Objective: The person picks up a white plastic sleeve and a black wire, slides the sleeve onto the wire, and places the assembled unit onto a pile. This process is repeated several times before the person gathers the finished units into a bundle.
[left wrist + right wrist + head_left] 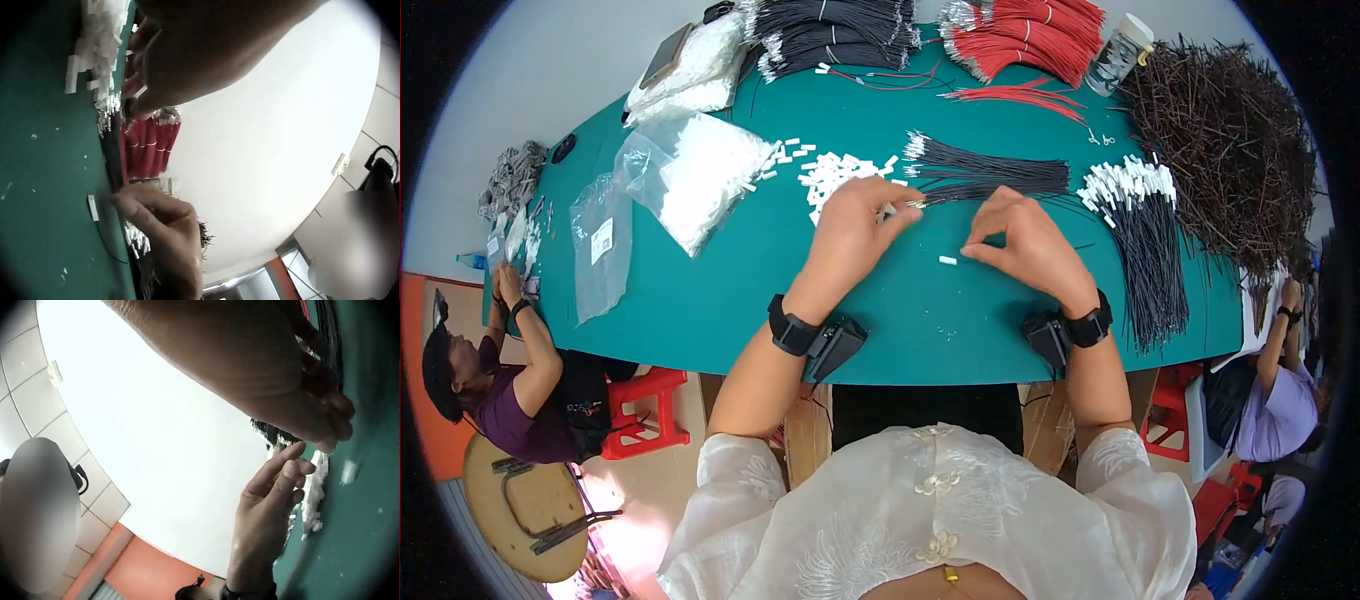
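My left hand (850,225) is over the near edge of a pile of small white plastic sleeves (840,175); its thumb and fingers pinch a small white sleeve (140,92), partly hidden by the fingers. To the right, my right hand (1028,245) hovers with loosely bent fingers, and no held thing shows in it. Just left of its thumb a single white sleeve (947,260) lies on the green table. A thin black wire (111,247) runs near that sleeve. Beyond both hands lies a bundle of black wires (1000,170) with metal tips pointing left.
On the right lie black wires with white sleeves (1135,185) and a heap of dark wires (1220,140). Red wire bundles (1030,35), black bundles (830,30) and a cup (1118,60) stand behind. A bag of sleeves (710,180) lies left. People sit at both sides.
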Motion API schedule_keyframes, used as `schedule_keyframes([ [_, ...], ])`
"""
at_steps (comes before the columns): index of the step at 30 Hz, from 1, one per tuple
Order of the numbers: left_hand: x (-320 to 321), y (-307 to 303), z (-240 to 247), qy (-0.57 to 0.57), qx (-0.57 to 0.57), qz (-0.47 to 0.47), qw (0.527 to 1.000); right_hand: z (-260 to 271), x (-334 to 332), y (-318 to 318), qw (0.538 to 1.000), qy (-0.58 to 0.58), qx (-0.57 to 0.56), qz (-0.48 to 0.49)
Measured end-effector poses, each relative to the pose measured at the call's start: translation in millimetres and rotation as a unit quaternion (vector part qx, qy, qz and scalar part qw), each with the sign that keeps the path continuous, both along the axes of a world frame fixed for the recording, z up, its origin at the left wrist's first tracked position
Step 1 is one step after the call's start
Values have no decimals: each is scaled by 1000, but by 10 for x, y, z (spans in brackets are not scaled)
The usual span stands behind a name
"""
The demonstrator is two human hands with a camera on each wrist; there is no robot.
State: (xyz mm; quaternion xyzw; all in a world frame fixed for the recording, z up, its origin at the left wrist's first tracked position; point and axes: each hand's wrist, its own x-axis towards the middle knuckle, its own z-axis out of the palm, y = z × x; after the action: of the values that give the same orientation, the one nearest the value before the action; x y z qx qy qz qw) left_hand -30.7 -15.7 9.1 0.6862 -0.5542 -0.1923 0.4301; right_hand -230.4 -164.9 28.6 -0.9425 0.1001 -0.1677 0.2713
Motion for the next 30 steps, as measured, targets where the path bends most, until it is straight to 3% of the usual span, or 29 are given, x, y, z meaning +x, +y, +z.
schedule_keyframes([
  [2, 105, -65, -96, -219, -94, 65, 969, -78, 38, -9, 999, 5, -40, 9],
  [6, 131, -182, -259, -260, -88, 76, 959, -177, 216, -20, 992, -71, -82, -65],
  [22, 128, -268, -315, -302, -68, 116, 944, -322, 347, -46, 985, -98, -131, -60],
  [30, 168, -195, -296, -270, -43, 93, 957, -281, 265, 52, 981, -172, -24, -83],
])
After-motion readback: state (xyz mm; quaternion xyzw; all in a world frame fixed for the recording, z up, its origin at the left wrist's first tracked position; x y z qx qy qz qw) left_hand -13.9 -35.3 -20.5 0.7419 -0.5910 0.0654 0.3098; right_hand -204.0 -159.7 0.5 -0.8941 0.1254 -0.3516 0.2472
